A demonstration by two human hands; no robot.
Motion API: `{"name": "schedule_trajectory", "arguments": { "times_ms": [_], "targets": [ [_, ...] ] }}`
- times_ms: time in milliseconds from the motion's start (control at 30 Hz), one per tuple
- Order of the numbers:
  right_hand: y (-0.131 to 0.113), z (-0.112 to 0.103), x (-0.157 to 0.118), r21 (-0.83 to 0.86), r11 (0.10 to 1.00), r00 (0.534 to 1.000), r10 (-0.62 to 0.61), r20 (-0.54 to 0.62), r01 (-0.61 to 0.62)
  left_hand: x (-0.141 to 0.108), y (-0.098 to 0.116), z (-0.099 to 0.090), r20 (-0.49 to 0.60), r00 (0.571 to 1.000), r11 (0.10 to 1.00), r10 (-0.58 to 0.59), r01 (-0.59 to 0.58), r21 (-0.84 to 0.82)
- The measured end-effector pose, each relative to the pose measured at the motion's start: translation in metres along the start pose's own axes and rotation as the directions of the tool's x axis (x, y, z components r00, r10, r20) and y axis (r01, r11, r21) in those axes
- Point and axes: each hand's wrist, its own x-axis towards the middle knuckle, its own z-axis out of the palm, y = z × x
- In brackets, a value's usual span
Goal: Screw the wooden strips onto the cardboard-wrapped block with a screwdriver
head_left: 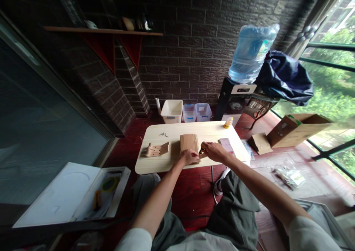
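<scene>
A brown wooden box-like piece (189,141) with a slightly curved top stands on the pale table (163,164). At its near edge, my left hand (189,156) has its fingers closed together; what they pinch, if anything, is too small to make out. My right hand (215,151) is wrapped round a black and yellow screwdriver (202,147), whose tip points down towards the box's near right corner. Whether the tip touches a screw is hidden. Left of the box lies a separate wooden part (157,150) with holes and an upright end. Several small screws (163,134) are scattered behind it.
A phone (226,146) lies on the table's right side, and a yellow-capped jar (228,122) stands at the back right corner. Beyond the table are plastic bins (172,111) and a water dispenser (237,95). An open white case (102,195) sits at left, a cardboard box (288,130) at right.
</scene>
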Motion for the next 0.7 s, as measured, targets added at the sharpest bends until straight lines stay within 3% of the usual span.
{"name": "schedule_trajectory", "arguments": {
  "times_ms": [700],
  "targets": [
    [0.0016,0.0040,0.0006,0.014,1.000,1.000,-0.006,-0.025,0.006,0.0004,-0.0017,0.0018,-0.002,1.000,1.000,-0.007,0.007,-0.005]
  ]
}}
